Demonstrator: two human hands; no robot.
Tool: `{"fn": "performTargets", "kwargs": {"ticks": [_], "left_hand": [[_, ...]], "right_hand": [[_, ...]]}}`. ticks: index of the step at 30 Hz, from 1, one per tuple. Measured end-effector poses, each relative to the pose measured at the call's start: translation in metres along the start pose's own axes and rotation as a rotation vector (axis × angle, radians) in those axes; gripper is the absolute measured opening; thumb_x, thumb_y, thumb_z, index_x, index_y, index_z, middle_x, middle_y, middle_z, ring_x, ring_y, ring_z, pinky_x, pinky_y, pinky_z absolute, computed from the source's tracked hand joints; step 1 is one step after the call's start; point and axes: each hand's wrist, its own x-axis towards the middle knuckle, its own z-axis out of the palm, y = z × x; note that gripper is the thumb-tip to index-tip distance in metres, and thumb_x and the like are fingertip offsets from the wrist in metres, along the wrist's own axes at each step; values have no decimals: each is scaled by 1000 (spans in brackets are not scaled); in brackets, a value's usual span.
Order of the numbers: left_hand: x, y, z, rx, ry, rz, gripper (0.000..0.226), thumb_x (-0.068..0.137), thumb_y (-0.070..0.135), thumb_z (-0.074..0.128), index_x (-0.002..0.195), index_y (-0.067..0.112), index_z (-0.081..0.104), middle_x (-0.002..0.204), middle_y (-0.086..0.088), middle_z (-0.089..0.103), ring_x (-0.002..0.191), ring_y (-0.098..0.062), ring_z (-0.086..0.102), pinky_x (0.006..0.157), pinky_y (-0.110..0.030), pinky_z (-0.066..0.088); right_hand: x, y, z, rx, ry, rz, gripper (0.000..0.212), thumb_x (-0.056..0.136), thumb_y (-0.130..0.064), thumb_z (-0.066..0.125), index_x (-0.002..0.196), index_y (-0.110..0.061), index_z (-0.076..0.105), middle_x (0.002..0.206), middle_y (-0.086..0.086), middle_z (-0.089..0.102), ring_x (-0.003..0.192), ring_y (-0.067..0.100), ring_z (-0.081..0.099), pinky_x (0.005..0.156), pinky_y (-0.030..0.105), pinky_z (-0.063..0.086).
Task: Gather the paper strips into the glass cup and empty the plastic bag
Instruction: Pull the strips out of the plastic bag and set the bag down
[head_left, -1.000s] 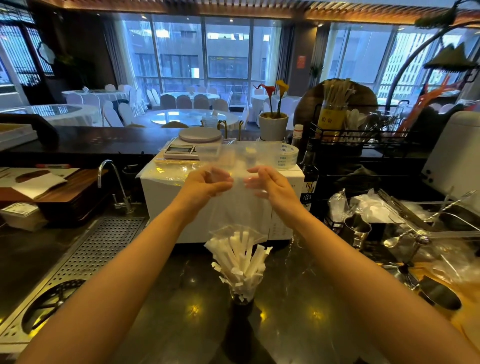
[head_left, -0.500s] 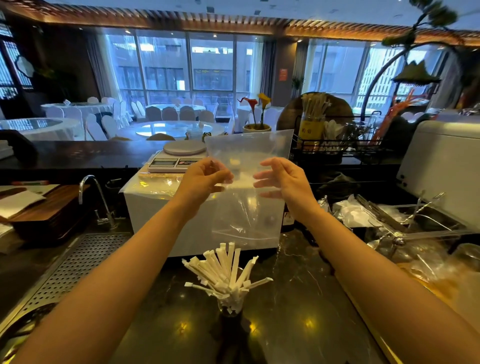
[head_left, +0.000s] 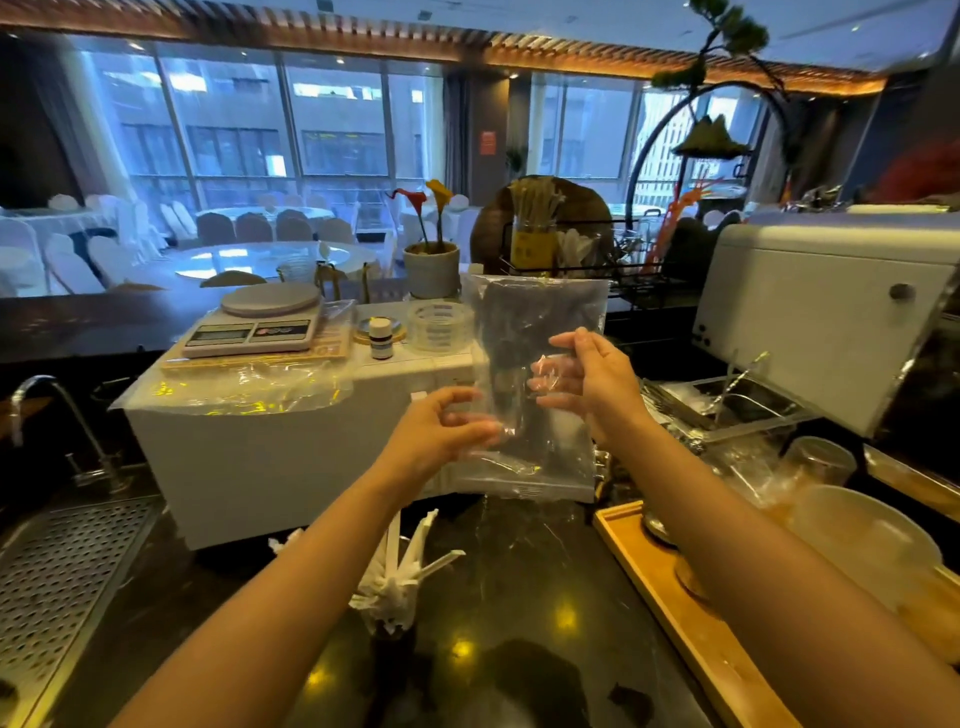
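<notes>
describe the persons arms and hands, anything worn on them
Both forearms are bare up to the frame edge, with no sleeves in view. The left hand and right hand carry no gloves, and no rings, watch or bracelet can be seen. Fingernails look short and unpainted.

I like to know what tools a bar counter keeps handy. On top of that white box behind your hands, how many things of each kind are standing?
Kitchen scale: 1
Small bottle: 1
Clear measuring cup: 1
Total: 3, on the white box
</notes>
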Motion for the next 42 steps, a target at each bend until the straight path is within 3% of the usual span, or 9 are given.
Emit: {"fn": "performTargets", "kwargs": {"ticks": [9,15,18,22,25,29,33,37,42], "left_hand": [[-7,-39,56,263,85,3,25,93,16,49,76,16,67,68,-2,62,60,-7,57,53,-8,46],[-17,-76,84,121,176,-201,32,95,15,43,69,12,61,78,-18,64,75,-24,65,79,-43,57],[-27,-95,98,21,246,-292,31,95,7,39,69,4,56,68,-13,58,53,-6,62,44,-15,50],[-30,-123,105,-92,331,-398,30,96,5,37,70,4,54,69,-12,58,46,-10,63,42,-19,49],[-26,-138,107,-106,360,-463,27,96,3,33,75,4,51,65,-13,57,31,-5,56,33,-15,45],[-18,-162,107,112,389,-511,31,94,5,33,68,13,48,60,-5,51,49,-17,49,47,-26,39],[-15,-178,103,352,346,-507,9,94,11,42,98,9,50,91,-15,59,80,-25,50,69,-33,41],[-11,-194,99,734,142,-508,44,96,22,39,139,21,27,114,-23,61,99,-37,59,77,-39,46],[-6,-211,100,1169,-169,-415,59,95,7,33,146,29,13,117,-19,62,105,-35,60,83,-41,49]], "right_hand": [[2,35,-57,-80,133,147,32,101,-26,29,83,-17,54,74,16,57,49,17,62,42,23,51],[1,59,-78,-144,77,266,32,102,-24,26,87,-11,52,72,12,59,35,8,62,33,16,46],[0,81,-86,-221,11,327,25,100,-27,34,90,-14,54,82,17,60,54,20,67,50,27,55],[-10,111,-93,-348,-137,461,29,93,-23,51,117,-7,49,100,16,60,75,23,61,64,34,53],[-22,129,-91,-470,-178,534,34,93,-13,51,125,-6,41,91,12,61,67,20,61,51,26,54],[-31,159,-90,-624,-151,557,39,93,-4,47,130,-7,35,73,6,55,51,15,54,38,20,48],[-34,180,-94,-820,-149,432,40,92,-2,47,131,-9,41,76,5,58,60,12,53,53,25,46],[-37,189,-97,-1014,-273,367,35,93,-5,47,127,-10,49,115,17,63,101,25,61,81,31,48],[-40,209,-104,-1347,-504,342,45,89,-3,44,130,-20,50,121,16,60,109,32,58,90,40,47]]}}
